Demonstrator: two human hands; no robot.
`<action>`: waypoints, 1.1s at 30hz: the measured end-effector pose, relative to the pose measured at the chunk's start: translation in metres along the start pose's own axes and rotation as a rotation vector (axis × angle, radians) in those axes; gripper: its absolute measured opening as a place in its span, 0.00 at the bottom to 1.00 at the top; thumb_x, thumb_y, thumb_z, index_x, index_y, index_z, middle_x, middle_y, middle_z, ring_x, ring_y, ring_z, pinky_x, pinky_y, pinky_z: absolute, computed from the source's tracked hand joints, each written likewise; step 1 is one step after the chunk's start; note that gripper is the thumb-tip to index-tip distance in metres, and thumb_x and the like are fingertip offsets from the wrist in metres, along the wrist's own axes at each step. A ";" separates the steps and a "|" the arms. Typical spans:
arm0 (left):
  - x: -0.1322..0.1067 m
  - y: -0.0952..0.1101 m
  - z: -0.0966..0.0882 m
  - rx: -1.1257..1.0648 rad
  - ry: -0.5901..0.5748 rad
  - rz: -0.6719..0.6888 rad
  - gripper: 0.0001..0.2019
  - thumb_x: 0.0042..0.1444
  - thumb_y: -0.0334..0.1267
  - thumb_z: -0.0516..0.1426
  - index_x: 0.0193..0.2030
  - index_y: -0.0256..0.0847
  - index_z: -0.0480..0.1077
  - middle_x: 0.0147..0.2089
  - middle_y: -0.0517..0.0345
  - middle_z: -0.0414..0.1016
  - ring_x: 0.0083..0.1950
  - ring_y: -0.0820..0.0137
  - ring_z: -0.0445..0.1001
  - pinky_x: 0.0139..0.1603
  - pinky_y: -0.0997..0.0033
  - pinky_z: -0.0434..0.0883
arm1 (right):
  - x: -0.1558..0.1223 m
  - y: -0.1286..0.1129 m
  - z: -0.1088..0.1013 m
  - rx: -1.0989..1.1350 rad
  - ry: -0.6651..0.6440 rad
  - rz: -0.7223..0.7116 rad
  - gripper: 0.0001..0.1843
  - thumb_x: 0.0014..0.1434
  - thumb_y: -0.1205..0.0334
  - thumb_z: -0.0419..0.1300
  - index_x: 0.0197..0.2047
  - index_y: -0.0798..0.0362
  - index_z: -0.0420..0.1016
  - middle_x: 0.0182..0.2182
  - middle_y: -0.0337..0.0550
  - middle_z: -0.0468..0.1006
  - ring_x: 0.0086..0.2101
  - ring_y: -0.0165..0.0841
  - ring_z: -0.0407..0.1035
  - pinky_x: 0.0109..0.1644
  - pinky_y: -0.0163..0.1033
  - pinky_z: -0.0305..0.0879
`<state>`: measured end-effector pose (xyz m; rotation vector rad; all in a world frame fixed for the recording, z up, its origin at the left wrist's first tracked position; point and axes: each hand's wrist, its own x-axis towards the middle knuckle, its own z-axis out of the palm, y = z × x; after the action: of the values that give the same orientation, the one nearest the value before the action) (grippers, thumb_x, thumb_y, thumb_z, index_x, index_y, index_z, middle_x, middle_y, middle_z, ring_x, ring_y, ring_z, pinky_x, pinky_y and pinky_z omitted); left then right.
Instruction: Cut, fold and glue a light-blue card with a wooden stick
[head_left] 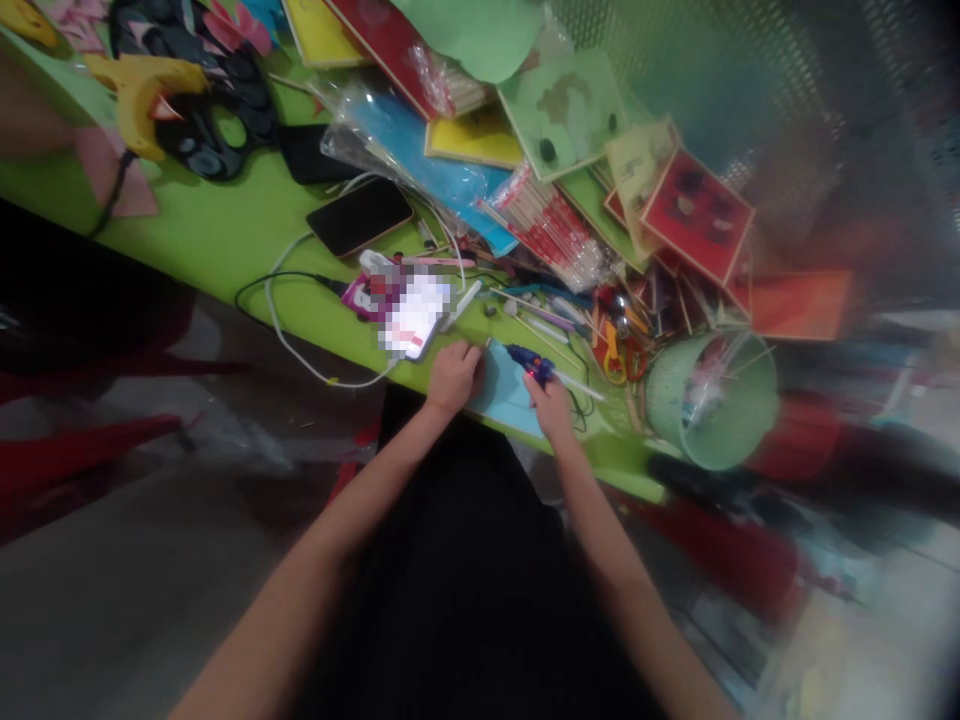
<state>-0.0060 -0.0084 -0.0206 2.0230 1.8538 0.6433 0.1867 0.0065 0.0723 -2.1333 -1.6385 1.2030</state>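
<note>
My left hand (454, 376) rests with curled fingers on the left edge of a light blue sheet (506, 398) lying at the near edge of the green table (217, 235). My right hand (550, 402) grips a blue glue gun (529, 362) held over the same sheet, its nozzle pointing left. What the left fingers hold, if anything, is hidden.
A pale green mesh basket (709, 400) with sticks stands to the right. A lit phone (412, 315) with white cable and a dark phone (360, 216) lie to the left. Coloured boards (697, 212), packets of sticks (547, 225), a yellow glue gun (142, 95) and scissors crowd the far side.
</note>
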 end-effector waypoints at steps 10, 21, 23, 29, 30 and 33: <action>0.000 0.000 0.001 -0.012 0.001 -0.009 0.11 0.72 0.39 0.50 0.45 0.43 0.74 0.39 0.48 0.74 0.41 0.58 0.71 0.40 0.57 0.64 | 0.000 0.006 0.000 -0.001 0.002 0.011 0.23 0.60 0.37 0.55 0.27 0.47 0.66 0.18 0.35 0.68 0.23 0.34 0.65 0.34 0.40 0.60; 0.000 0.000 0.000 -0.015 -0.023 -0.014 0.11 0.71 0.39 0.50 0.45 0.43 0.74 0.40 0.47 0.75 0.42 0.57 0.72 0.41 0.57 0.64 | 0.002 0.006 0.008 0.019 0.004 -0.002 0.23 0.60 0.37 0.55 0.27 0.47 0.65 0.19 0.34 0.68 0.24 0.34 0.66 0.35 0.40 0.62; 0.000 -0.001 0.000 -0.017 -0.026 -0.020 0.11 0.72 0.39 0.50 0.44 0.43 0.73 0.40 0.48 0.75 0.43 0.58 0.72 0.41 0.57 0.64 | 0.003 0.006 0.008 0.014 0.001 -0.012 0.23 0.60 0.37 0.55 0.27 0.47 0.65 0.18 0.35 0.67 0.24 0.34 0.66 0.35 0.40 0.61; 0.001 0.000 0.000 -0.033 -0.039 -0.040 0.11 0.72 0.40 0.50 0.46 0.42 0.74 0.41 0.48 0.75 0.43 0.58 0.72 0.42 0.58 0.64 | -0.002 0.010 0.000 -0.007 0.017 0.010 0.25 0.60 0.35 0.54 0.27 0.47 0.66 0.18 0.35 0.68 0.23 0.34 0.65 0.35 0.40 0.60; 0.001 0.000 0.000 -0.029 -0.043 -0.039 0.11 0.72 0.40 0.51 0.46 0.42 0.74 0.41 0.48 0.76 0.44 0.58 0.72 0.43 0.58 0.64 | -0.002 0.011 -0.001 -0.013 0.022 0.009 0.25 0.60 0.35 0.54 0.27 0.47 0.66 0.18 0.35 0.68 0.23 0.35 0.65 0.35 0.40 0.60; 0.001 0.001 -0.001 -0.024 -0.059 -0.042 0.11 0.71 0.39 0.50 0.45 0.42 0.74 0.42 0.47 0.76 0.44 0.57 0.72 0.43 0.57 0.65 | -0.002 0.010 0.001 -0.005 0.036 -0.013 0.25 0.60 0.35 0.55 0.28 0.48 0.68 0.19 0.36 0.69 0.25 0.36 0.67 0.36 0.41 0.62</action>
<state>-0.0061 -0.0079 -0.0191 1.9610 1.8411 0.5845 0.1932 0.0007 0.0661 -2.1312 -1.6396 1.1508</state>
